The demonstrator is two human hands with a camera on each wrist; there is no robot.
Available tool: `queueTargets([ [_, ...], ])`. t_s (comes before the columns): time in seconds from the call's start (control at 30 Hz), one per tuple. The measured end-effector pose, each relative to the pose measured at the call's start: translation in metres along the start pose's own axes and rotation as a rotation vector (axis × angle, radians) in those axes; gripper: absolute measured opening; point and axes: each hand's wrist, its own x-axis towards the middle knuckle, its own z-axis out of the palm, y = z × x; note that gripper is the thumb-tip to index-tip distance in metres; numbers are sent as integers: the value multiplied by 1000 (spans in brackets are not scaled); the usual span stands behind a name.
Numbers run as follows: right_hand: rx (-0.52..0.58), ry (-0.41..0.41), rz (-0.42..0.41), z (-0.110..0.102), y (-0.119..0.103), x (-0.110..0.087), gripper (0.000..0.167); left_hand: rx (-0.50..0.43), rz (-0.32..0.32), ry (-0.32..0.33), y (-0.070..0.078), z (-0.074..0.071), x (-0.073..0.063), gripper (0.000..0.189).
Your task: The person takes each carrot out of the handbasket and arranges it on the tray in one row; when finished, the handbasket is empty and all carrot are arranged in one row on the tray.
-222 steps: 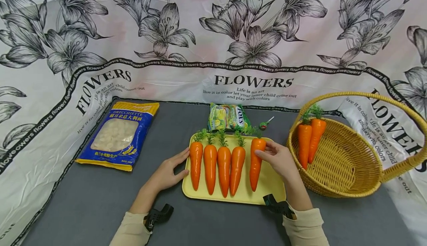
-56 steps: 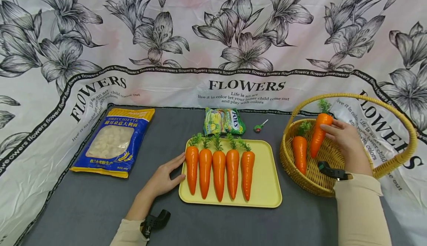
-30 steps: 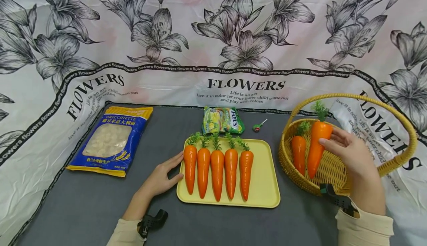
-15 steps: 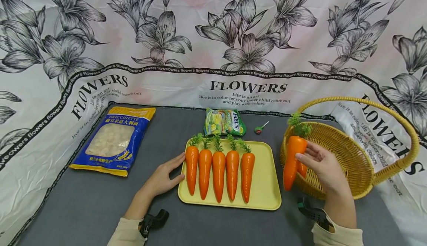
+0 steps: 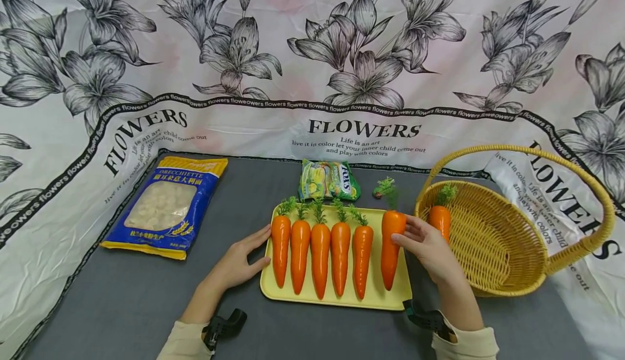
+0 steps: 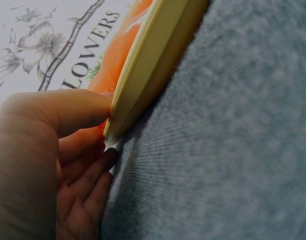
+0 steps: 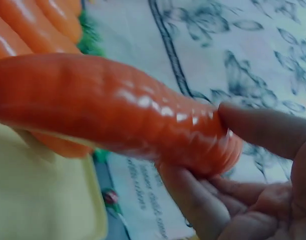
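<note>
My right hand (image 5: 432, 246) pinches an orange toy carrot (image 5: 392, 251) near its leafy top, thumb on one side and fingers on the other. That carrot hangs close over the right part of a yellow tray (image 5: 375, 290), tip toward me. Several more carrots (image 5: 320, 257) lie side by side on the tray, leaves toward the back. At the tray's left edge my left hand (image 5: 239, 259) touches the rim with thumb and extended fingers; the left wrist view shows the thumb (image 6: 87, 107) against the tray's wall. One carrot (image 5: 440, 220) leans inside the wicker basket (image 5: 493, 246), partly behind my right hand.
A blue and yellow orecchiette bag (image 5: 163, 208) lies at the left on the grey tabletop (image 5: 122, 300). Behind the tray is a green candy bag (image 5: 328, 181). A lollipop (image 7: 110, 196) is mostly covered by carrot leaves in the head view. The basket's tall handle (image 5: 524, 147) arches up.
My right hand lifted one of the two carrots out of the basket and carried it left over the tray. Earlier it set another carrot on the tray. My left hand stayed at the rim.
</note>
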Motion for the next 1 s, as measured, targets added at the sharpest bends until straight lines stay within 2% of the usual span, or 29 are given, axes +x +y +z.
queueTargets([
  [0.23,-94,5,84,21,14,14,63,7,11,3,1,0,0,63],
  [0.53,-130,30,139,33,26,22,58,0,18,18,2,-1,1,63],
  [0.8,-267,57,130,36,36,25,54,5,17,20,1,0,1,63],
  [1.0,-324,60,128,37,37,27,55,10,14,17,0,1,1,63],
])
